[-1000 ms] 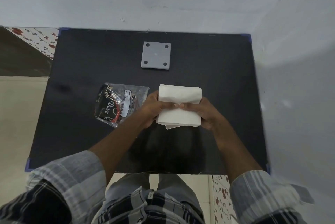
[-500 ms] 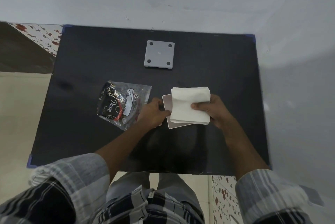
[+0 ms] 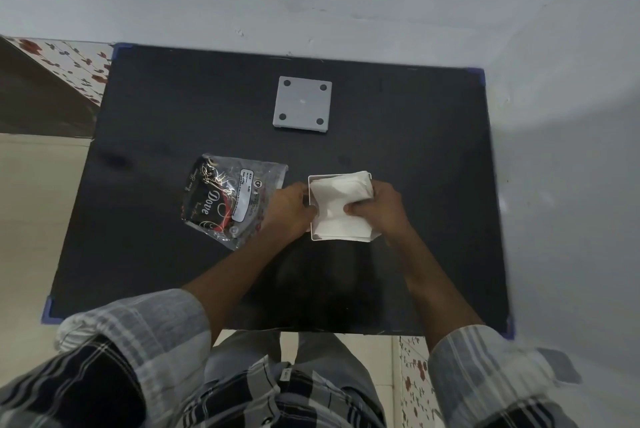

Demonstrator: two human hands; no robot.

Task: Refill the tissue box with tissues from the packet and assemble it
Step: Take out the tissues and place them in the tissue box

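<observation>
Here the tissue box [image 3: 312, 233] is a white, open-topped square shell standing near the middle of the black desk [image 3: 415, 157], its thin rim showing along the left, far and near sides. The stack of tissues [image 3: 334, 205] is white, soft and slightly rumpled, and it sits inside the box, filling most of the opening, with its far right corner bulging at the rim.

The right hand [image 3: 375, 211] has its grip closed on the right part of the stack, thumb pressed on top of the paper. The left hand [image 3: 287, 211] rests against the box's left wall, fingers curled at the rim; its grip holds the box.

The clear packet [image 3: 228, 197], printed black with "Dove" lettering, lies flat and crumpled just left of the left hand; whether any tissues are in it I cannot tell. A grey square lid [image 3: 303, 104] with four dark round spots at its corners lies flat farther back on the desk, well apart from the box.

Half a second ago the stack lay over the box's right side, held higher; now it is down inside the walls, and the left hand has closed in on the box's side.
</observation>
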